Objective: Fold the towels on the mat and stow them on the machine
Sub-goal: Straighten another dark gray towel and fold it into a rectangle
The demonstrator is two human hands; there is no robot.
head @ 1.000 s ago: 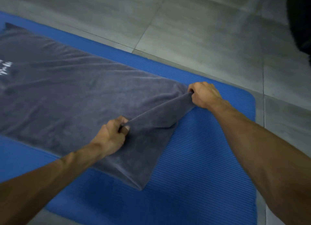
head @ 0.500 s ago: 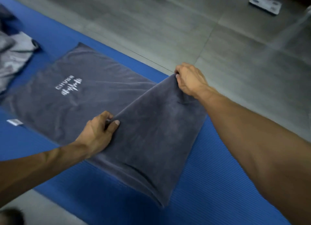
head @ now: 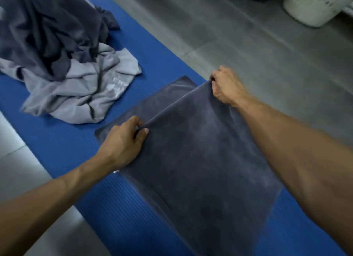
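A dark grey towel (head: 200, 160) lies on the blue mat (head: 63, 141), folded over on itself. The left hand (head: 124, 143) pinches the top layer's near corner between its thumb and curled fingers. The right hand (head: 225, 85) grips the far corner of the same edge, with its fingers curled tight around the cloth. The edge is stretched between both hands and lifted a little above the layer under it. A bit of that lower layer peeks out past the raised edge. A pile of crumpled towels (head: 63, 51), dark grey and light grey, sits further along the mat. A white laundry basket (head: 315, 5) stands on the grey tiled floor (head: 267, 55).
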